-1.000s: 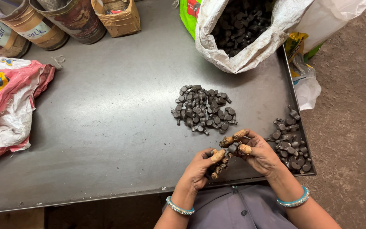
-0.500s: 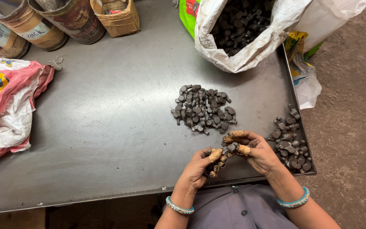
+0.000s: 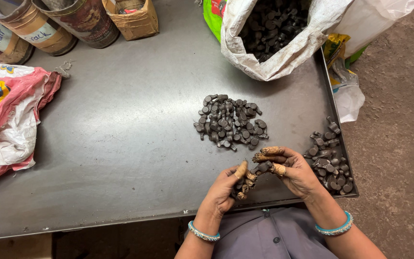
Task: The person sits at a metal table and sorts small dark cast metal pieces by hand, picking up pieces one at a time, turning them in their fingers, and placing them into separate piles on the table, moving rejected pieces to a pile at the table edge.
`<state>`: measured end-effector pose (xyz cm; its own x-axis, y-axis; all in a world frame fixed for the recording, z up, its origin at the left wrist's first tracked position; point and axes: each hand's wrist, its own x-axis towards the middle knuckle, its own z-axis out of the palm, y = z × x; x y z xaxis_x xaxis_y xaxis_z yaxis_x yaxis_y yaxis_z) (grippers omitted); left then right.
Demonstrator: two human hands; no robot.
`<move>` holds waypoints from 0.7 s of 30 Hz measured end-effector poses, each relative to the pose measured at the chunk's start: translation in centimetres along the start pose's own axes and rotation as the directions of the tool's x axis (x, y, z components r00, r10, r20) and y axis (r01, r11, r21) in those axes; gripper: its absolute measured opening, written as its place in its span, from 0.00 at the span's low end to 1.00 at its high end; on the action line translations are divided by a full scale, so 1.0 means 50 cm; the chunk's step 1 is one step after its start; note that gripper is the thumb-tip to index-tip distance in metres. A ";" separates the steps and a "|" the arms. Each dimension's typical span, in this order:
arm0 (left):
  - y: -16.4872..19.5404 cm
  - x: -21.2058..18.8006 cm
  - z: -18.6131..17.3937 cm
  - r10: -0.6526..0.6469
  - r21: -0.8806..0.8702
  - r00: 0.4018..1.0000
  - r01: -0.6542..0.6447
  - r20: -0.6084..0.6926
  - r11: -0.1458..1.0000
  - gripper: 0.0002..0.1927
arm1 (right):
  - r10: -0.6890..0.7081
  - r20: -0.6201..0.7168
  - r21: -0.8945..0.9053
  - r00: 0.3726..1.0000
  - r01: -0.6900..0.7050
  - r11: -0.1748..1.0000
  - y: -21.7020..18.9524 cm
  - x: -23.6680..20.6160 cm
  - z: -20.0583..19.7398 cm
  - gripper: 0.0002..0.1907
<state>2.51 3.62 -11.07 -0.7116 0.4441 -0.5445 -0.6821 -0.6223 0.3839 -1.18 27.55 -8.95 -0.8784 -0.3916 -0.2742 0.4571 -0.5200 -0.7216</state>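
Near the front edge of the grey metal table, my left hand is closed around several small dark metal parts, its fingertips wrapped in tan tape. My right hand, taped the same way, pinches one dark metal part between thumb and fingers, just right of the left hand. A pile of the same dark parts lies on the table just beyond both hands. A second heap of dark parts sits at the table's right edge, beside my right hand.
An open white sack full of dark parts stands at the back right, a green bag beside it. A red and white sack lies at the left. Rusty tins and a small carton line the back. Bare ground lies to the right.
Both hands have stayed at the front edge. The fingers have shifted slightly, turning the part held between them. The piles have not moved.
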 end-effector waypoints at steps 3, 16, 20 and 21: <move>-0.008 0.007 -0.008 -0.004 -0.020 1.000 0.004 -0.013 1.000 0.16 | -0.003 -0.009 0.030 1.000 0.004 1.000 0.005 -0.001 0.002 0.23; 0.007 -0.001 -0.014 0.067 0.063 0.995 -0.062 -0.077 0.996 0.17 | 0.102 -0.085 0.467 0.991 -0.051 0.883 0.032 0.005 -0.003 0.24; 0.010 -0.003 -0.008 0.055 0.066 0.995 -0.049 -0.087 0.997 0.17 | 0.098 -0.110 0.417 0.989 -0.044 0.908 0.029 0.004 -0.005 0.22; 0.010 -0.003 -0.008 0.050 0.073 0.995 -0.044 -0.086 0.996 0.18 | 0.093 -0.121 0.402 0.988 -0.037 0.915 0.028 0.003 -0.005 0.22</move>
<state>2.35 2.99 -11.09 -0.7279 0.3549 -0.5867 -0.6605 -0.5927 0.4609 -0.70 26.96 -10.18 -0.8422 -0.3435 -0.4155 0.5072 -0.7662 -0.3947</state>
